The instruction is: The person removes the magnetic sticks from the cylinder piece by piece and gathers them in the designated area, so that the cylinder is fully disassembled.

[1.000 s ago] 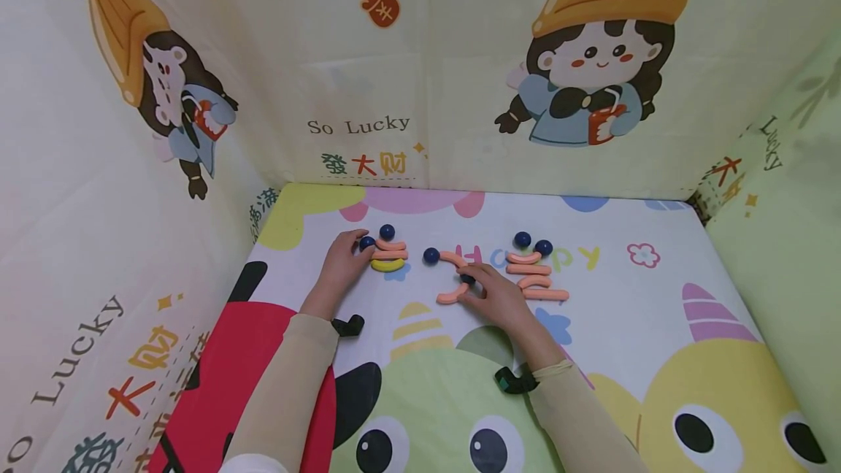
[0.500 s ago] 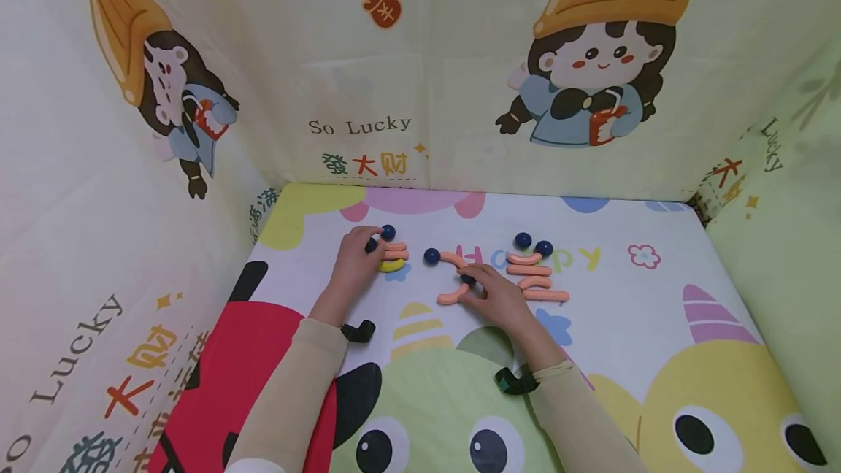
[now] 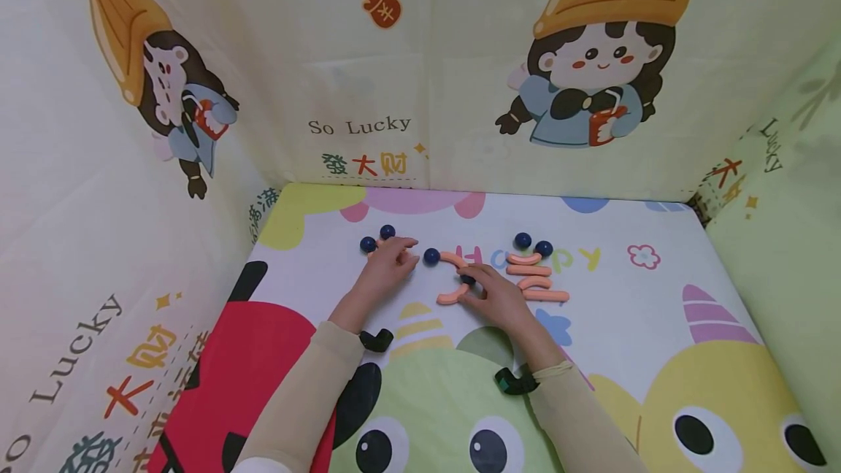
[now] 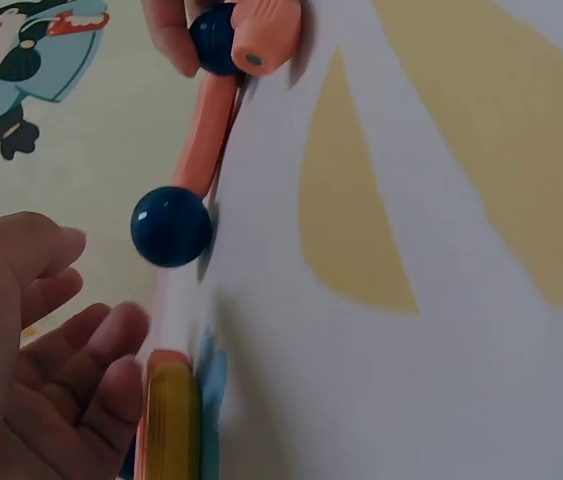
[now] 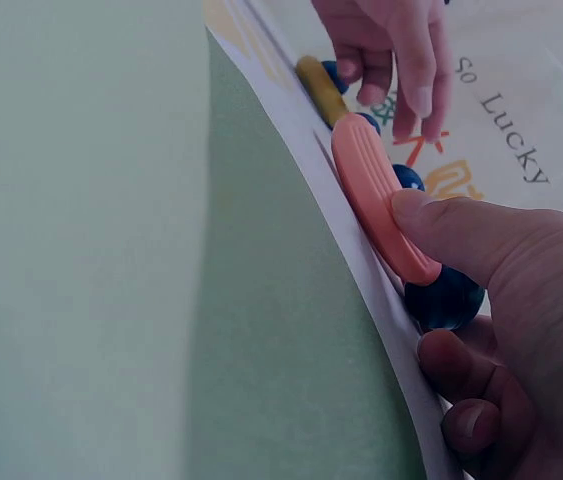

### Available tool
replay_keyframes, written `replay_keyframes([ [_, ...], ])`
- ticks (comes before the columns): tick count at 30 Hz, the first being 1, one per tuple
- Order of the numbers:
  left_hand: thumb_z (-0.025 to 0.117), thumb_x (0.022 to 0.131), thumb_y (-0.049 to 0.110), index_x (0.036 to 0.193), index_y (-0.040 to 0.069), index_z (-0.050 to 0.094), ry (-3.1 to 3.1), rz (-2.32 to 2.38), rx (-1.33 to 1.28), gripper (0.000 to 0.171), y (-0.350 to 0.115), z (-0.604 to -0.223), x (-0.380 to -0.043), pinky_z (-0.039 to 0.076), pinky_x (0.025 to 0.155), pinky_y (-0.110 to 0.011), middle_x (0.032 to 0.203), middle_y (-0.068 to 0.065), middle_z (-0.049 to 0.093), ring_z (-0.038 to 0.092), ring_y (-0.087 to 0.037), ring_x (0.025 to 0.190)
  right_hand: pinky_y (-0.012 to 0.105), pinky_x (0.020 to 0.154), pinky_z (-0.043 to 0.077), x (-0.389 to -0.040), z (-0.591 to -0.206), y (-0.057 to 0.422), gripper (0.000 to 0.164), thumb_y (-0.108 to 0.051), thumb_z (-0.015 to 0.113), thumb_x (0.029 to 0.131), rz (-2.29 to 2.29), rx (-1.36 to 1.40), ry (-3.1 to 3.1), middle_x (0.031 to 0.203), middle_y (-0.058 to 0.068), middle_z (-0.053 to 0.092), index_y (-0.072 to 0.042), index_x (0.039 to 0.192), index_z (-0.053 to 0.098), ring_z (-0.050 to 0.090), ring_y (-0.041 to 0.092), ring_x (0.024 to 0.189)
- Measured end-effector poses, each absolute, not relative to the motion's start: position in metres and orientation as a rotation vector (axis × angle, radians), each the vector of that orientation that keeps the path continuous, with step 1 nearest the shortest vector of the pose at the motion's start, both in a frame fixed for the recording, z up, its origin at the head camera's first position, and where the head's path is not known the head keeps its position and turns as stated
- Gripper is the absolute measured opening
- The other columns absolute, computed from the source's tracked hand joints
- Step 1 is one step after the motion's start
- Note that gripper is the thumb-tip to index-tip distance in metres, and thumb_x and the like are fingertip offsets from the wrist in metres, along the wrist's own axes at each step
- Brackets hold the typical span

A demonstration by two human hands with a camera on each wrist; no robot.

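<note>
My right hand (image 3: 496,301) holds a dark blue ball (image 5: 446,298), its thumb against a curved orange rod (image 5: 376,195) joined to it. That ball sits between two curved orange rods; the upper rod (image 3: 452,258) ends in another blue ball (image 3: 431,257), making a chain on the table. Above the left cluster hovers my left hand (image 3: 384,272), fingers loosely bent with nothing between them. Beside it lie two blue balls (image 3: 388,231). In the left wrist view a yellow rod (image 4: 173,420) lies under that hand; the head view hides it and most orange rods there.
Right of the chain lie two more blue balls (image 3: 522,240) and several orange rods, such as a straight one (image 3: 528,269). A printed cloth (image 3: 657,239) covers the table. Cartoon-printed curtains (image 3: 460,93) rise behind and at both sides.
My left hand has moved right from the blue balls at the left cluster, across its rods and toward the chain. The right hand and the chain have stayed in place.
</note>
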State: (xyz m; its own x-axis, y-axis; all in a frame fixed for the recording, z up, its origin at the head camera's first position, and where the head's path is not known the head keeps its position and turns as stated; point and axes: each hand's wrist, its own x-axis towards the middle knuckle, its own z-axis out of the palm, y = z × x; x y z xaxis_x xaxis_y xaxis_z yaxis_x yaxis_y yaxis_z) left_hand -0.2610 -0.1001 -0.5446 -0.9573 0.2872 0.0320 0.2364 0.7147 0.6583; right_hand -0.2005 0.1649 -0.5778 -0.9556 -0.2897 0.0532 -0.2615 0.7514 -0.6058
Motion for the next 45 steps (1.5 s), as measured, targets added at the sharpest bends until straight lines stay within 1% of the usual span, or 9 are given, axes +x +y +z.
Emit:
replay_keyframes([
  [5, 0.064, 0.096, 0.034, 0.142, 0.024, 0.052, 2.757, 0.979, 0.413, 0.048, -0.084, -0.545, -0.262, 0.048, 0.077, -0.031, 0.125, 0.002, 0.059, 0.056, -0.013, 0.084, 0.038, 0.082, 0.053, -0.201, -0.578, 0.165, 0.049, -0.048, 0.064, 0.094, -0.994, -0.444, 2.898, 0.147, -0.008, 0.048, -0.038, 0.140, 0.053, 0.064, 0.014, 0.091],
  [8, 0.063, 0.097, 0.037, 0.145, 0.025, 0.048, 2.732, 0.929, 0.402, 0.052, -0.077, -0.545, -0.263, 0.050, 0.078, -0.030, 0.134, 0.001, 0.056, 0.057, -0.012, 0.085, 0.038, 0.082, 0.053, -0.201, -0.579, 0.166, 0.048, -0.047, 0.064, 0.094, -0.992, -0.447, 2.904, 0.147, -0.008, 0.049, -0.038, 0.140, 0.053, 0.065, 0.014, 0.092],
  [11, 0.061, 0.097, 0.037, 0.146, 0.023, 0.047, 2.726, 0.905, 0.411, 0.053, -0.071, -0.545, -0.263, 0.051, 0.085, -0.033, 0.140, -0.002, 0.054, 0.058, -0.014, 0.090, 0.039, 0.082, 0.053, -0.202, -0.580, 0.166, 0.048, -0.046, 0.064, 0.094, -0.998, -0.459, 2.908, 0.146, -0.008, 0.049, -0.038, 0.139, 0.053, 0.065, 0.015, 0.094],
  [15, 0.060, 0.098, 0.037, 0.147, 0.022, 0.046, 2.735, 0.893, 0.423, 0.053, -0.065, -0.548, -0.265, 0.046, 0.103, -0.039, 0.144, -0.004, 0.052, 0.058, -0.019, 0.115, 0.042, 0.087, 0.053, -0.201, -0.580, 0.166, 0.046, -0.045, 0.064, 0.094, -1.010, -0.468, 2.910, 0.145, -0.008, 0.050, -0.039, 0.139, 0.053, 0.067, 0.017, 0.102],
  [19, 0.059, 0.098, 0.036, 0.146, 0.021, 0.047, 2.752, 0.882, 0.429, 0.052, -0.061, -0.551, -0.268, 0.039, 0.113, -0.043, 0.145, -0.005, 0.052, 0.048, -0.022, 0.136, 0.044, 0.093, 0.052, -0.201, -0.579, 0.166, 0.046, -0.044, 0.064, 0.094, -1.025, -0.479, 2.903, 0.146, -0.008, 0.050, -0.038, 0.139, 0.053, 0.065, 0.019, 0.113],
  [21, 0.058, 0.099, 0.035, 0.144, 0.020, 0.049, 2.775, 0.867, 0.425, 0.049, -0.058, -0.553, -0.269, 0.040, 0.113, -0.043, 0.143, -0.006, 0.053, 0.049, -0.023, 0.135, 0.045, 0.094, 0.051, -0.201, -0.579, 0.166, 0.047, -0.044, 0.065, 0.094, -1.033, -0.487, 2.900, 0.146, -0.007, 0.050, -0.037, 0.139, 0.054, 0.063, 0.020, 0.116],
  [28, 0.059, 0.097, 0.034, 0.134, 0.018, 0.056, 2.822, 0.848, 0.289, 0.040, -0.047, -0.557, -0.270, 0.046, 0.106, -0.044, 0.134, -0.007, 0.055, 0.057, -0.023, 0.122, 0.044, 0.089, 0.053, -0.200, -0.578, 0.165, 0.047, -0.042, 0.066, 0.094, -1.046, -0.487, 2.904, 0.143, -0.007, 0.052, -0.035, 0.139, 0.055, 0.066, 0.018, 0.108],
  [31, 0.060, 0.096, 0.034, 0.130, 0.017, 0.058, 2.832, 0.844, 0.239, 0.037, -0.043, -0.556, -0.269, 0.048, 0.103, -0.043, 0.130, -0.007, 0.056, 0.058, -0.022, 0.114, 0.045, 0.092, 0.052, -0.201, -0.579, 0.165, 0.047, -0.042, 0.065, 0.094, -1.033, -0.485, 2.911, 0.144, -0.007, 0.052, -0.035, 0.139, 0.054, 0.064, 0.019, 0.113],
  [45, 0.064, 0.094, 0.034, 0.111, 0.014, 0.056, 2.820, 0.859, 0.098, 0.028, -0.035, -0.550, -0.267, 0.052, 0.083, -0.035, 0.113, -0.006, 0.053, 0.055, -0.020, 0.093, 0.046, 0.090, 0.052, -0.202, -0.576, 0.163, 0.044, -0.042, 0.064, 0.094, -1.004, -0.445, 2.905, 0.144, -0.007, 0.052, -0.035, 0.137, 0.057, 0.064, 0.021, 0.114],
])
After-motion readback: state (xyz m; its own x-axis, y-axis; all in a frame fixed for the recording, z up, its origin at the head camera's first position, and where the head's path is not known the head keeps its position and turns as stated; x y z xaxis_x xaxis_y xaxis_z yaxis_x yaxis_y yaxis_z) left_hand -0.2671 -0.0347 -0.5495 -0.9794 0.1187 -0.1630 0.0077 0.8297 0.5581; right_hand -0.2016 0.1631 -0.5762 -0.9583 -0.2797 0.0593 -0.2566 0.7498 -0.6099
